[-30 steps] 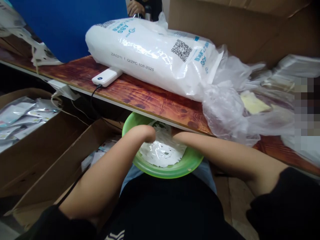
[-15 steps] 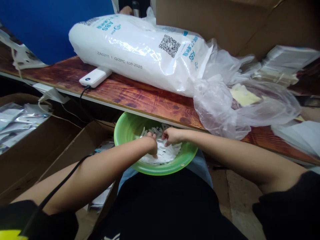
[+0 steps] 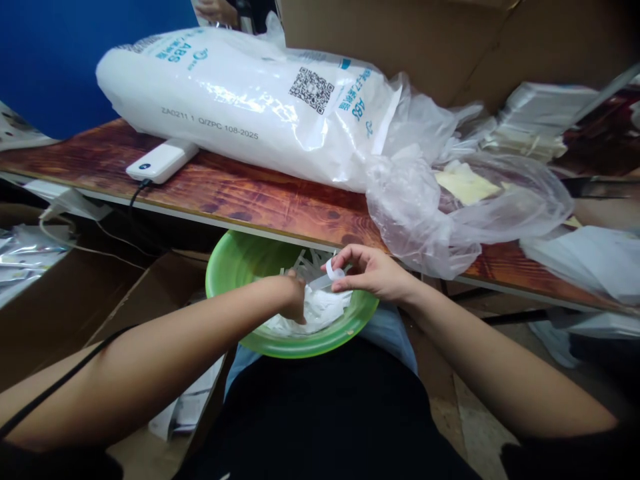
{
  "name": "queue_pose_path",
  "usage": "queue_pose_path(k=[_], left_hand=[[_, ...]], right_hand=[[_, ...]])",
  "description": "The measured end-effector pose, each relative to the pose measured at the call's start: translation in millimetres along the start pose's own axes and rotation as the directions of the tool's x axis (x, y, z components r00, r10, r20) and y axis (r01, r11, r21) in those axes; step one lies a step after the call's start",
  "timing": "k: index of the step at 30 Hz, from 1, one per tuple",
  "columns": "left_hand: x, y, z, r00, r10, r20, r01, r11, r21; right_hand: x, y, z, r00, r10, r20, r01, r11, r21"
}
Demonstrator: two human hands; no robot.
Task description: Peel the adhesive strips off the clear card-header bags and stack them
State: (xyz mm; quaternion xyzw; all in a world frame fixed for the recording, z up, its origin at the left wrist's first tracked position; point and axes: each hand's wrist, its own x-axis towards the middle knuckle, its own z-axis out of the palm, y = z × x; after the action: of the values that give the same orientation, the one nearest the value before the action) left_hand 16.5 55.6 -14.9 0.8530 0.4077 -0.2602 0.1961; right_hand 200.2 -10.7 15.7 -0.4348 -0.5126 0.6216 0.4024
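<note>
A green plastic basin [image 3: 220, 273] rests at my lap and holds a heap of thin white strips [image 3: 323, 308]. Over the right part of the basin, my right hand [image 3: 367, 270] pinches a white strip [image 3: 334, 272] that curls into a loop at the fingertips. The strip runs left toward my left hand [image 3: 289, 298], which is bent down into the basin over the heap. Its fingers are curled together and mostly hidden behind the back of the hand, so what they grip does not show.
A wood-patterned table [image 3: 240, 203] overhangs the basin's far rim. On it lie a large white ABS bag [image 3: 225, 100], a white power bank [image 3: 163, 160] with a black cable and crumpled clear plastic [image 3: 420, 213]. Cardboard boxes [image 3: 115, 287] stand at left. Another person's hand [image 3: 217, 11] shows at the back.
My right hand has risen and turned away from the heap, with the looped strip now visible in its fingers. My left hand stays low in the basin. The whole view has shifted slightly.
</note>
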Motion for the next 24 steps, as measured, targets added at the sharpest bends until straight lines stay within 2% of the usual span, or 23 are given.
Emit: queue_pose_path(k=[2, 5, 7, 8, 9, 10, 11, 13, 15, 17, 19, 21, 24], left_hand=[[-8.8, -4.3, -20.4, 0.999, -0.038, 0.034, 0.038, 0.999, 0.012], [-20.2, -11.8, -45.5, 0.999, 0.037, 0.034, -0.036, 0.999, -0.029], [-22.6, -14.1, -51.1, 0.993, 0.113, -0.034, -0.116, 0.982, -0.152], [-21.7, -13.8, -49.8, 0.988, 0.14, -0.061, -0.151, 0.96, -0.235], [-19.5, -12.6, -46.2, 0.984, 0.163, -0.069, -0.177, 0.932, -0.315], [-16.2, -10.7, -40.9, 0.981, 0.186, -0.052, -0.192, 0.905, -0.38], [-12.1, -8.5, -34.9, 0.977, 0.211, -0.011, -0.196, 0.886, -0.42], [-2.6, -4.7, -23.8, 0.966, 0.243, 0.091, -0.185, 0.889, -0.418], [6.7, -4.2, -17.4, 0.966, 0.238, 0.105, -0.182, 0.907, -0.38], [13.9, -8.3, -15.7, 0.979, 0.193, 0.059, -0.164, 0.932, -0.324], [18.1, -15.9, -15.8, 0.989, 0.144, 0.028, -0.132, 0.956, -0.262], [19.3, -24.9, -15.1, 0.989, 0.125, 0.073, -0.107, 0.971, -0.215], [16.5, -37.8, -12.5, 0.97, 0.146, 0.192, -0.111, 0.977, -0.182]], right_hand=[[0.1, 3.9, 2.2, 1.0, -0.015, 0.007, 0.014, 0.998, 0.054], [6.6, 11.9, 7.8, 0.998, 0.0, -0.058, 0.004, 0.997, 0.074], [13.3, 18.4, 12.3, 0.991, 0.104, -0.087, -0.106, 0.994, -0.017], [16.8, 21.2, 14.4, 0.981, 0.178, -0.071, -0.186, 0.972, -0.143], [20.3, 23.4, 16.1, 0.966, 0.254, -0.039, -0.253, 0.915, -0.313], [23.6, 24.6, 17.2, 0.945, 0.326, 0.002, -0.283, 0.823, -0.493], [26.7, 24.5, 17.6, 0.921, 0.388, 0.041, -0.271, 0.713, -0.647], [31.9, 21.3, 17.0, 0.886, 0.456, 0.082, -0.195, 0.527, -0.827], [35.2, 16.1, 15.9, 0.908, 0.419, 0.017, -0.172, 0.408, -0.896], [36.4, 12.5, 16.5, 0.939, 0.337, -0.073, -0.169, 0.266, -0.949], [36.5, 12.1, 19.4, 0.948, 0.294, -0.119, -0.166, 0.139, -0.976], [37.4, 13.2, 22.9, 0.944, 0.309, -0.118, -0.141, 0.054, -0.988], [41.5, 11.3, 23.2, 0.928, 0.366, -0.075, -0.078, -0.005, -0.997]])
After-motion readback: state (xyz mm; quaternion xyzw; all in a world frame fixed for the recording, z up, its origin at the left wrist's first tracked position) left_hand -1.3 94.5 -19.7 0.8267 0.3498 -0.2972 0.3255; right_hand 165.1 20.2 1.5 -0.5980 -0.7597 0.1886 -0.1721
